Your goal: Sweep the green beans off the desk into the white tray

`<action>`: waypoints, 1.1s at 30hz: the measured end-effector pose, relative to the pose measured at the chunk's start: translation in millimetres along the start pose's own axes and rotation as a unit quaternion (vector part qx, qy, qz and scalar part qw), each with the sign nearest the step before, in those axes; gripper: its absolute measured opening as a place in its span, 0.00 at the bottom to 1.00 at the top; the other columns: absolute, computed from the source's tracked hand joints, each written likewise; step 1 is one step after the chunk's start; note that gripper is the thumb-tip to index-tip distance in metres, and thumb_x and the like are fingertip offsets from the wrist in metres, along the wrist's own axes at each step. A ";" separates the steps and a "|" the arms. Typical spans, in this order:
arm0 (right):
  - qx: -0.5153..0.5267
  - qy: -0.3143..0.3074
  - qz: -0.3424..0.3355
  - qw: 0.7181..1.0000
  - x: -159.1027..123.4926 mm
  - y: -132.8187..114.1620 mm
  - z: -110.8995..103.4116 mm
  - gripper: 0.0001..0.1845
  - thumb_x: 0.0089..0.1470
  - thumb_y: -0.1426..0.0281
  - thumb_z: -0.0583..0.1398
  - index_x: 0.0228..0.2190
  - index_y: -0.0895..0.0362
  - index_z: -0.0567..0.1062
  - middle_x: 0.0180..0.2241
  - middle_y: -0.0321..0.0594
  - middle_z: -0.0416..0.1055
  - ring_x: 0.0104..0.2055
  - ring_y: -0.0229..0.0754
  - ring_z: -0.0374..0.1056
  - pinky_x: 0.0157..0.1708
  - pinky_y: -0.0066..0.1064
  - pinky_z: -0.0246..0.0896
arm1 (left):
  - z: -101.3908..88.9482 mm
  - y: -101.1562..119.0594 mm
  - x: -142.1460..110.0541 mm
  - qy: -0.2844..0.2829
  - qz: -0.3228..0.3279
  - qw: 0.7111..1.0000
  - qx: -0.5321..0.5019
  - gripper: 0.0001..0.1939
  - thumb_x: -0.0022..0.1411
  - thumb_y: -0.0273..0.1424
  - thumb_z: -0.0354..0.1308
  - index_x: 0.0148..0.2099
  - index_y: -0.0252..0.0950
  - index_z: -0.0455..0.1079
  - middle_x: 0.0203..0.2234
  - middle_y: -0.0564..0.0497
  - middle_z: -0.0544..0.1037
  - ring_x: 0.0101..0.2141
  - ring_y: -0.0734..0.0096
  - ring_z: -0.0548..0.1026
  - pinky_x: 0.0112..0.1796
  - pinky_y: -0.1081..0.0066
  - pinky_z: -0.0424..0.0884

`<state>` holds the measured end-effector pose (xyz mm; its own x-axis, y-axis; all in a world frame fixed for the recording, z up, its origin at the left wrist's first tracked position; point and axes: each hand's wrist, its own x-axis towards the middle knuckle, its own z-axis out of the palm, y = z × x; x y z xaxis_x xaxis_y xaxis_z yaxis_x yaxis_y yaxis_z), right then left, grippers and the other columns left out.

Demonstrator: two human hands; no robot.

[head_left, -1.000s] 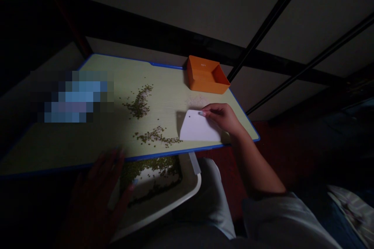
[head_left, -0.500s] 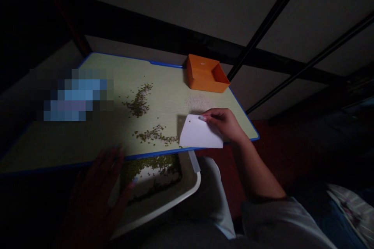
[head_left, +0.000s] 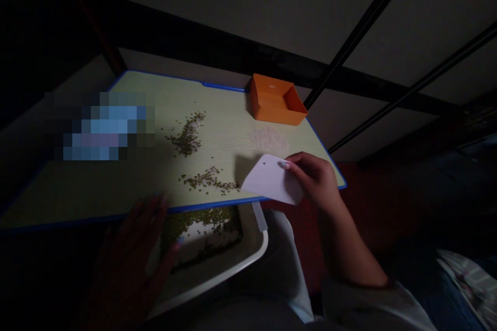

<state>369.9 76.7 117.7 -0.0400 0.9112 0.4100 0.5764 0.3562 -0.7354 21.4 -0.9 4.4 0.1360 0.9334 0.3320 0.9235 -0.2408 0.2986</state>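
My right hand [head_left: 316,181] pinches a white flat scraper [head_left: 272,178] with a small hole near its upper corner. The scraper is tilted at the table's near edge, its left corner beside a strip of small green beans [head_left: 212,180]. My left hand [head_left: 142,238], in deep shadow with fingers apart, rests by the blue table edge over the left side of a white tub [head_left: 256,251]. Many green beans [head_left: 202,216] lie inside that tub, under the table edge. Another patch of green beans [head_left: 188,134] is spread farther back. Pale fine grains [head_left: 267,138] lie beyond the scraper.
An orange open box [head_left: 277,108] stands at the back right of the pale, blue-rimmed table [head_left: 229,98]. A blurred-out bluish patch [head_left: 104,126] covers the left part. Panelled wall [head_left: 233,0] runs behind. My knee [head_left: 279,238] is right of the tub.
My right hand has moved right and toward me with the scraper, which now tilts more. The bean patches look unchanged, and my left hand stays in place.
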 end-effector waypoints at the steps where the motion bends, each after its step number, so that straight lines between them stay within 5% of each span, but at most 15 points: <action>1: -0.029 0.008 -0.037 0.999 -6.3 -5.2 -1.9 0.06 0.58 0.68 0.63 0.30 0.54 0.78 0.28 0.37 0.79 0.29 0.38 0.73 0.26 0.28 0.64 | 0.3 0.3 -0.1 0.002 -0.001 1.000 -0.001 0.36 0.63 0.44 0.45 0.71 0.53 0.39 0.71 0.52 0.58 0.70 0.54 0.55 0.64 0.40 0.60; 6: -0.123 -0.010 -0.281 0.952 -39.4 -25.3 -1.0 0.07 0.60 0.77 0.59 0.37 0.55 0.76 0.29 0.39 0.78 0.31 0.40 0.74 0.32 0.32 0.70 | 1.4 1.5 0.7 0.014 0.006 1.000 0.003 0.35 0.64 0.43 0.44 0.71 0.54 0.39 0.70 0.50 0.60 0.70 0.54 0.56 0.63 0.39 0.61; 10: -0.143 -0.047 -0.384 0.911 -51.9 -29.2 12.7 0.11 0.63 0.78 0.54 0.44 0.62 0.75 0.32 0.47 0.79 0.36 0.44 0.75 0.35 0.37 0.73 | 1.9 -0.8 1.0 0.005 0.009 1.000 0.005 0.36 0.64 0.44 0.44 0.71 0.52 0.39 0.70 0.49 0.60 0.70 0.52 0.55 0.62 0.38 0.61; 26: -0.251 0.027 -0.441 0.861 -42.7 -20.6 63.6 0.07 0.57 0.76 0.62 0.34 0.54 0.79 0.32 0.39 0.79 0.35 0.39 0.73 0.34 0.33 0.75 | 2.4 -5.5 0.4 0.005 0.007 1.000 0.008 0.36 0.63 0.44 0.45 0.71 0.56 0.38 0.70 0.52 0.58 0.70 0.53 0.55 0.62 0.37 0.62; 33: -0.225 0.037 -0.450 0.863 -40.5 -28.1 49.6 0.10 0.60 0.78 0.57 0.38 0.56 0.78 0.33 0.42 0.81 0.37 0.40 0.75 0.38 0.35 0.75 | 3.4 -5.6 1.3 0.008 0.008 1.000 -0.001 0.36 0.63 0.44 0.45 0.71 0.55 0.39 0.69 0.48 0.61 0.69 0.51 0.56 0.62 0.36 0.62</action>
<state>314.9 40.1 95.1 -0.5946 0.2845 0.7520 0.5980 0.7817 0.1771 17.6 2.5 0.1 0.1445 0.9251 0.3511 0.9205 -0.2558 0.2952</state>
